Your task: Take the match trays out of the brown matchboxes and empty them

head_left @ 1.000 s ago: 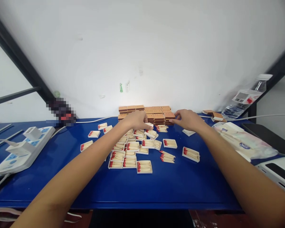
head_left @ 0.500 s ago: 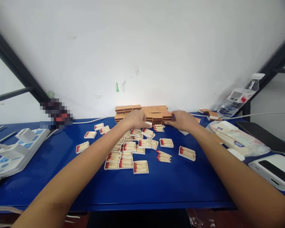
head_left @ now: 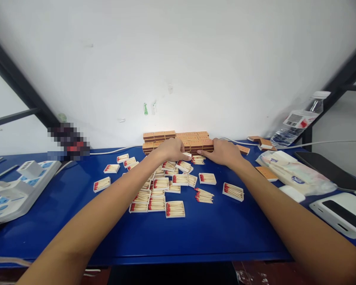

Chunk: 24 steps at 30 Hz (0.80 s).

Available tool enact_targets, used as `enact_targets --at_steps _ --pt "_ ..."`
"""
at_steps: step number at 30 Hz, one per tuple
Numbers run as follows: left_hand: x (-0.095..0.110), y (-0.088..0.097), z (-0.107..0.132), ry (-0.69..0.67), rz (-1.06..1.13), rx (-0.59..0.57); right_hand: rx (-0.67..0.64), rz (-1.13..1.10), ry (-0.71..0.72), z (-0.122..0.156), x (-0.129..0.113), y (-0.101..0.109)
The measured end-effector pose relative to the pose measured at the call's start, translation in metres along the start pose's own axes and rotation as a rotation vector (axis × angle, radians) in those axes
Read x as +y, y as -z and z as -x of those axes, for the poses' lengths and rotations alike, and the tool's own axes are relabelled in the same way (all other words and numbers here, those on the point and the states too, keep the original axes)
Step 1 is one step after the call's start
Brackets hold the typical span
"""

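My left hand [head_left: 172, 150] is closed at the front of a stack of orange-brown matchboxes [head_left: 192, 138] by the wall. A small white matchbox tray [head_left: 187, 155] pokes out between its thumb and fingers, mostly hidden. My right hand [head_left: 224, 152] grips the right end of the stack, thumb along the front and fingers at the side. In front lie several open white trays filled with red-tipped matches [head_left: 175, 209], some overlapping. Loose matches [head_left: 204, 195] form a small pile, and another bunch [head_left: 198, 160] lies just below the stack.
On the left stands a white power strip [head_left: 26, 190] with plugs. To the right are a tissue pack [head_left: 296, 174], a black phone [head_left: 332, 170], a white device [head_left: 341, 213], a leaning bottle [head_left: 296, 120] and stray matchbox covers [head_left: 266, 173]. A cable runs along the wall.
My right hand has shifted slightly left, its thumb further along the stack's front, and a cover to its right shows more. My left hand stays nearly in place with the white tray.
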<state>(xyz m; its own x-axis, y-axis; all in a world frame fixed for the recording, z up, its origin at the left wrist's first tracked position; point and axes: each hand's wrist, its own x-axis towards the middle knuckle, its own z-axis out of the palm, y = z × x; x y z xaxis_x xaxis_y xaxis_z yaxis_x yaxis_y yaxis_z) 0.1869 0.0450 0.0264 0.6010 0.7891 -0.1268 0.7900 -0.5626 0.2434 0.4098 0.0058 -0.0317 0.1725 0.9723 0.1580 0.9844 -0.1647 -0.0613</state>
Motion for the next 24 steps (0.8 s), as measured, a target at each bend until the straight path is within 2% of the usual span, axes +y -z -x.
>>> enact_targets --at_steps 24 --pt "0.0048 0.0011 -0.0005 0.014 -0.003 -0.011 0.004 -0.044 -0.005 0.0000 -0.0046 -0.0024"
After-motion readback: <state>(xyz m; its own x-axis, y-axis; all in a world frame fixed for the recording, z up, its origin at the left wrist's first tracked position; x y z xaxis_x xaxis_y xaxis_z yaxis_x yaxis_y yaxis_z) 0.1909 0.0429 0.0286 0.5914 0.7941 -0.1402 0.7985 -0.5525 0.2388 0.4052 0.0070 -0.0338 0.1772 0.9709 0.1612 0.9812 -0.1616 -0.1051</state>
